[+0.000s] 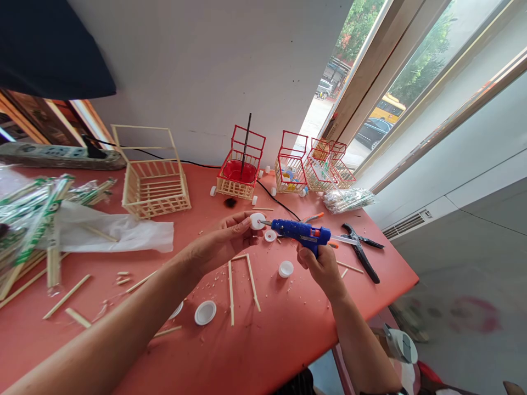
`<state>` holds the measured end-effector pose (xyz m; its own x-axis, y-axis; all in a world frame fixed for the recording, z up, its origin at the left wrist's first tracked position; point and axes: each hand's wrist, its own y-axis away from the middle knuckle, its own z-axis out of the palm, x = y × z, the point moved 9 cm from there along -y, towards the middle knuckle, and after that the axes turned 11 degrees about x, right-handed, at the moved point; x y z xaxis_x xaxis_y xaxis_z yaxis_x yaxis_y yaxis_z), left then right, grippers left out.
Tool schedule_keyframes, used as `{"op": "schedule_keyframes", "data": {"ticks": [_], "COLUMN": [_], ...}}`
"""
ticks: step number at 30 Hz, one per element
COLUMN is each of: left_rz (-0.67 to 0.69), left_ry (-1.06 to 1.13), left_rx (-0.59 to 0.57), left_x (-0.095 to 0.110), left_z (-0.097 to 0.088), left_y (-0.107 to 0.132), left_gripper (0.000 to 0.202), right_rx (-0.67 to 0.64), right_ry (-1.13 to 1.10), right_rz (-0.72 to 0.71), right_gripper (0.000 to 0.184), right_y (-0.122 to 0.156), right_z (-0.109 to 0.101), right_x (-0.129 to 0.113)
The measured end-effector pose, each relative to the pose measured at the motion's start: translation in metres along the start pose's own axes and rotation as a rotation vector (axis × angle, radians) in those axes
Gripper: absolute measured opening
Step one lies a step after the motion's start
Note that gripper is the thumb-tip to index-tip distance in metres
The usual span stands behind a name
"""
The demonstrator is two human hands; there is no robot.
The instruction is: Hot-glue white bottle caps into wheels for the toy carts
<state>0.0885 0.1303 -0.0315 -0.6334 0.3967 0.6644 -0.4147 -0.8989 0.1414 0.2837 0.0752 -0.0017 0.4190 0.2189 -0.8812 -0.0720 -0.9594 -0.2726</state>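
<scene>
Between the thumb and fingers of my left hand (pixel 228 236) is a white bottle cap (pixel 257 221), held above the table. My right hand (pixel 323 269) grips a blue glue gun (pixel 300 232) by its handle, with a clear glue stick coming out of its back. The gun's nozzle is at the cap's face; whether it touches I cannot tell. Below my hands lies a three-sided stick frame (pixel 231 285). Near it are a white ring (pixel 270 236), a small white cap (pixel 285 269) and a larger white lid (pixel 205 312).
Stick carts, one holding a red bowl (pixel 239 171), stand along the wall beside a plain stick basket (pixel 156 186). Wrapped chopsticks (pixel 45 219) are heaped at the left. Black-handled pliers (pixel 362 252) and a plastic-wrapped bundle (pixel 348 200) lie at the right. A black cord crosses behind.
</scene>
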Motion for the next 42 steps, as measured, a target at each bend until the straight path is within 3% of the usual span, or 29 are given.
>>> {"op": "schedule_keyframes", "data": {"ticks": [42], "left_rz": [-0.001], "left_ry": [-0.043], "left_rx": [-0.031], "left_x": [-0.004], "left_z": [0.0], "left_y": [0.0], "left_gripper": [0.039], "right_rx": [0.026], "right_ry": [0.063], "right_rz": [-0.095], "right_gripper": [0.055], "right_y": [0.0], "right_z": [-0.003], "right_x": [-0.006]}}
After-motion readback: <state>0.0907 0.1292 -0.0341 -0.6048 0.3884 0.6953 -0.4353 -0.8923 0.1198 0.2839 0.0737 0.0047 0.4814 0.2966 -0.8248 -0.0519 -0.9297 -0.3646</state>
